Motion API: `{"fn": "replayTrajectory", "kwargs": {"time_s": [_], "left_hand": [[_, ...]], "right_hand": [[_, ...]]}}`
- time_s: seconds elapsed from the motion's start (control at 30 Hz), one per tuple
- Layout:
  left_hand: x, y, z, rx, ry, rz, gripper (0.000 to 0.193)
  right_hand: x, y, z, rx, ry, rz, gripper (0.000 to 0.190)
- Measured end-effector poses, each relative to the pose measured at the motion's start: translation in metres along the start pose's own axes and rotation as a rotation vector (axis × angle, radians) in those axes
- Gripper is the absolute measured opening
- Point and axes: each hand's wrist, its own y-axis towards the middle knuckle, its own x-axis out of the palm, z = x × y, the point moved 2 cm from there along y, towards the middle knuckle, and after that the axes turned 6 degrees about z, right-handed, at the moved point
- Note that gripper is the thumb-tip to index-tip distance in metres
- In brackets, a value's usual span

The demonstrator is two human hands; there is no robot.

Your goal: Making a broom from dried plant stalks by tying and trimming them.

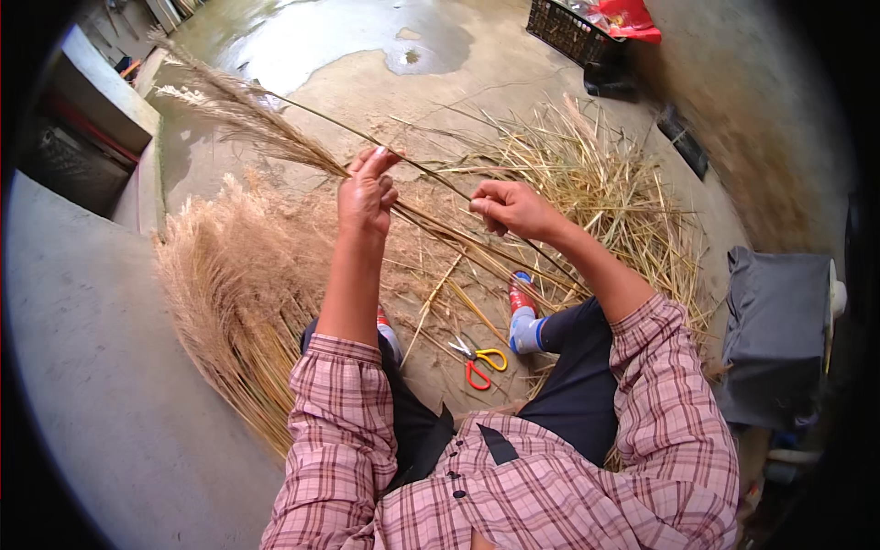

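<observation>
My left hand (369, 189) is closed around a small bundle of plumed reed grass (275, 130), its feathery heads pointing up and left. The bare stems of this bundle (474, 240) run down to the right, toward my right knee. A single darker stalk (433, 173) crosses above them, passing by my left fingertips. My right hand (512, 208) pinches that stalk between thumb and fingers. On the floor between my feet lies a pair of scissors (474, 359) with one red and one yellow handle, blades apart.
A large heap of plumed grass (240, 275) lies at my left. Stripped leaves and straw (591, 179) are piled at the right. A black crate (574, 31) stands at the back, and a dark cloth-covered box (773, 330) at the right. Water (344, 41) wets the far concrete floor.
</observation>
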Motion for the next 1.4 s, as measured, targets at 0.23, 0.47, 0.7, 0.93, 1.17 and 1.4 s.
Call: {"fn": "replayTrajectory", "kwargs": {"time_s": [0.23,0.47,0.7,0.93,1.17,1.4], "left_hand": [[0.007,-0.007,-0.003,-0.02,-0.065,-0.063,0.013],[0.01,-0.011,-0.003,-0.012,-0.047,-0.14,0.016],[0.016,-0.012,-0.008,0.013,-0.055,-0.095,0.015],[0.007,-0.003,-0.004,0.203,-0.012,0.032,0.015],[-0.026,0.002,0.024,0.416,-0.061,0.298,0.011],[-0.032,-0.003,0.039,0.449,-0.063,0.473,0.018]], "right_hand": [[0.021,0.011,-0.027,-0.188,-0.131,0.263,0.014],[0.02,0.019,-0.019,0.02,0.275,0.179,0.014],[0.027,0.02,-0.011,0.045,0.514,0.239,0.014],[0.008,0.03,0.002,-0.011,0.4,0.453,0.016],[-0.106,0.036,0.062,0.124,0.177,0.952,0.012],[-0.185,0.004,0.097,0.29,0.508,1.144,0.029]]}}
